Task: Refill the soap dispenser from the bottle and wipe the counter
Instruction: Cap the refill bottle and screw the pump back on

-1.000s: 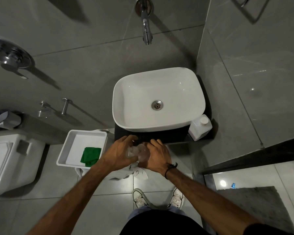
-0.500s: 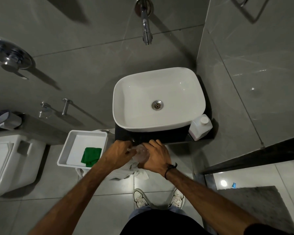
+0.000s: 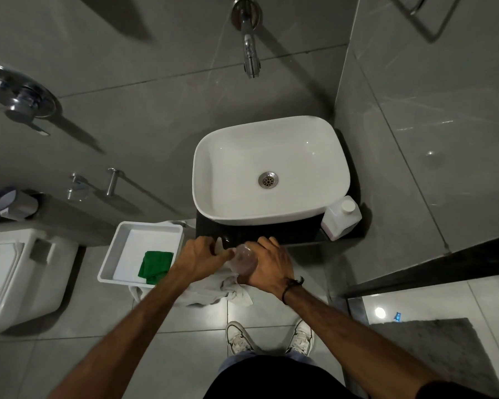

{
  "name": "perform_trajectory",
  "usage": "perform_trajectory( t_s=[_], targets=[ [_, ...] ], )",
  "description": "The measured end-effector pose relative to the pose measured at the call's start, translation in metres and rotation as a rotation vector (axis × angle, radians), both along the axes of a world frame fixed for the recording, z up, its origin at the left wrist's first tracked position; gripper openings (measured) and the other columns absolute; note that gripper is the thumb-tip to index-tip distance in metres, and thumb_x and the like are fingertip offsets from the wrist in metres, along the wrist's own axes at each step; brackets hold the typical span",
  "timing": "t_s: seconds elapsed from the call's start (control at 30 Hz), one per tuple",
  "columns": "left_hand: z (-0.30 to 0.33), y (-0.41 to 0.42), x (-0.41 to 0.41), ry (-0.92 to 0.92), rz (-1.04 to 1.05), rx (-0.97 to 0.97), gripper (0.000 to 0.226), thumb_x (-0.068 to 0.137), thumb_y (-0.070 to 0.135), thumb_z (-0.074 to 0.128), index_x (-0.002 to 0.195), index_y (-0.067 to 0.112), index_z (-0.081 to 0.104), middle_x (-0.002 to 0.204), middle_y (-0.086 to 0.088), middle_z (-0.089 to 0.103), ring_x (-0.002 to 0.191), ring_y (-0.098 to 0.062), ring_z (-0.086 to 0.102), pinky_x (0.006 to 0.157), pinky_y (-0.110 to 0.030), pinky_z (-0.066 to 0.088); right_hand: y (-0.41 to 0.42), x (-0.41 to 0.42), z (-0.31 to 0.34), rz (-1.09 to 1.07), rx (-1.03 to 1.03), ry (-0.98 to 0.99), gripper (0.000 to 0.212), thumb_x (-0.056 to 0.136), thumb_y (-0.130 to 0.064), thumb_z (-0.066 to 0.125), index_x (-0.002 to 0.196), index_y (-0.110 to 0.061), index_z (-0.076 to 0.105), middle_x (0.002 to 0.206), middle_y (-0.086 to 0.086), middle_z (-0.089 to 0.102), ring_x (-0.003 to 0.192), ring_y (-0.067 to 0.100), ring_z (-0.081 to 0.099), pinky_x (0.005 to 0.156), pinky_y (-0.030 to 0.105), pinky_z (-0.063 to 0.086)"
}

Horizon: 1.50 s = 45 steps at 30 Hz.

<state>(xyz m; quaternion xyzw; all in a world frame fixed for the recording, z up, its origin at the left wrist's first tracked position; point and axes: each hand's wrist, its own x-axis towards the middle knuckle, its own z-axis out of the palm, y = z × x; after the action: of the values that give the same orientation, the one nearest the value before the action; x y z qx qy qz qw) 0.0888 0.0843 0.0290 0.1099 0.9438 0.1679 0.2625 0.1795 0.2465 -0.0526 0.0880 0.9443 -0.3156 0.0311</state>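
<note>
A clear soap dispenser [image 3: 244,262] is held just in front of the black counter [image 3: 274,234]. My right hand [image 3: 268,267] is wrapped around its body. My left hand [image 3: 198,259] touches its top end with the fingers closed on it; the pump part is hidden by those fingers. A white refill bottle [image 3: 342,217] with a white cap stands on the counter's right end, beside the white basin [image 3: 271,171]. A green cloth [image 3: 154,266] lies in a white tray [image 3: 144,228] left of my hands.
A white towel [image 3: 213,289] hangs below my hands. A wall tap [image 3: 249,53] juts above the basin. The toilet [image 3: 20,272] stands at the left, a glass partition [image 3: 415,139] at the right, and a grey mat [image 3: 444,355] on the floor.
My left hand has slid a little left and lower on the dispenser's top, uncovering more of the clear body. My right hand has kept its grip in place.
</note>
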Motion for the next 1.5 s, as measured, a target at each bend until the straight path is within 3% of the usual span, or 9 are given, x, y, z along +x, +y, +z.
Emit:
perform_trajectory(
  t_s=[0.27, 0.4, 0.63, 0.83, 0.97, 1.07, 1.2, 1.37, 1.5],
  targets=[
    [0.015, -0.003, -0.007, 0.200, -0.296, 0.165, 0.010, 0.085, 0.018, 0.074, 0.093, 0.015, 0.079, 0.078, -0.004, 0.074, 0.065, -0.019, 0.063, 0.063, -0.026, 0.048, 0.005, -0.004, -0.003, -0.025, 0.018, 0.014, 0.078, 0.045, -0.069, 0.078, 0.113, -0.034, 0.064, 0.098, -0.011, 0.058, 0.093, 0.016, 0.051, 0.073, 0.030, 0.048],
    [0.019, 0.000, -0.012, 0.262, -0.422, 0.200, 0.030, 0.079, 0.002, 0.076, 0.104, 0.018, 0.082, 0.087, -0.006, 0.076, 0.065, -0.008, 0.057, 0.064, -0.001, 0.034, 0.006, -0.006, -0.003, -0.052, -0.001, 0.028, 0.076, 0.041, -0.070, 0.078, 0.106, -0.031, 0.065, 0.093, -0.011, 0.057, 0.089, 0.017, 0.052, 0.070, 0.031, 0.049],
    [0.017, 0.001, -0.015, 0.306, -0.480, 0.258, 0.033, 0.077, -0.006, 0.075, 0.102, 0.015, 0.083, 0.089, -0.007, 0.076, 0.070, -0.008, 0.060, 0.068, 0.001, 0.033, 0.008, -0.007, -0.005, -0.051, -0.005, 0.033, 0.078, 0.043, -0.070, 0.077, 0.109, -0.030, 0.065, 0.095, -0.010, 0.057, 0.091, 0.017, 0.052, 0.073, 0.031, 0.049],
    [0.001, -0.012, -0.011, 0.121, -0.207, 0.334, 0.063, 0.079, 0.015, 0.082, 0.138, 0.025, 0.060, 0.104, 0.007, 0.073, 0.088, -0.005, 0.069, 0.084, -0.023, 0.059, 0.002, -0.009, -0.005, -0.085, -0.083, 0.017, 0.076, 0.047, -0.064, 0.077, 0.115, -0.034, 0.064, 0.099, -0.011, 0.058, 0.092, 0.015, 0.052, 0.072, 0.026, 0.044],
    [-0.022, -0.022, -0.003, -0.151, -0.038, 0.288, 0.055, 0.078, 0.034, 0.084, 0.128, 0.026, 0.062, 0.115, 0.007, 0.073, 0.103, -0.008, 0.070, 0.093, -0.036, 0.059, -0.017, -0.015, -0.002, -0.111, -0.222, -0.007, 0.073, 0.053, -0.057, 0.078, 0.120, -0.031, 0.064, 0.106, -0.007, 0.062, 0.098, 0.015, 0.054, 0.077, 0.028, 0.051],
    [-0.034, -0.029, -0.003, -0.139, 0.032, 0.354, 0.047, 0.076, 0.032, 0.086, 0.118, 0.022, 0.067, 0.105, 0.005, 0.075, 0.097, -0.009, 0.071, 0.088, -0.038, 0.061, -0.034, -0.028, 0.000, -0.119, -0.258, -0.018, 0.064, 0.061, -0.043, 0.081, 0.121, -0.026, 0.065, 0.111, -0.004, 0.067, 0.103, 0.018, 0.059, 0.088, 0.031, 0.052],
    [-0.044, -0.050, -0.030, -0.042, 0.017, 0.360, 0.048, 0.074, 0.031, 0.088, 0.117, 0.025, 0.066, 0.092, 0.014, 0.071, 0.082, 0.002, 0.068, 0.071, -0.011, 0.055, -0.050, -0.054, 0.001, -0.183, -0.368, -0.034, 0.059, 0.068, -0.020, 0.087, 0.123, -0.013, 0.067, 0.116, 0.007, 0.073, 0.108, 0.022, 0.066, 0.091, 0.022, 0.048],
    [-0.062, -0.070, -0.076, 0.010, -0.017, 0.360, 0.059, 0.074, 0.016, 0.088, 0.128, 0.013, 0.063, 0.115, -0.008, 0.074, 0.102, -0.024, 0.072, 0.093, -0.043, 0.059, -0.085, -0.086, -0.010, -0.287, -0.478, -0.112, 0.049, 0.079, 0.006, 0.064, 0.123, -0.014, 0.069, 0.109, 0.007, 0.075, 0.104, 0.020, 0.070, 0.091, 0.027, 0.056],
    [-0.084, -0.082, -0.101, -0.057, -0.024, 0.408, 0.060, 0.077, 0.014, 0.085, 0.132, 0.012, 0.061, 0.121, -0.010, 0.072, 0.107, -0.027, 0.071, 0.094, -0.047, 0.058, -0.108, -0.105, -0.027, -0.359, -0.509, -0.162, 0.047, 0.081, 0.006, 0.066, 0.122, -0.015, 0.068, 0.105, -0.002, 0.072, 0.098, 0.009, 0.064, 0.073, -0.001, 0.043]
  ],
)
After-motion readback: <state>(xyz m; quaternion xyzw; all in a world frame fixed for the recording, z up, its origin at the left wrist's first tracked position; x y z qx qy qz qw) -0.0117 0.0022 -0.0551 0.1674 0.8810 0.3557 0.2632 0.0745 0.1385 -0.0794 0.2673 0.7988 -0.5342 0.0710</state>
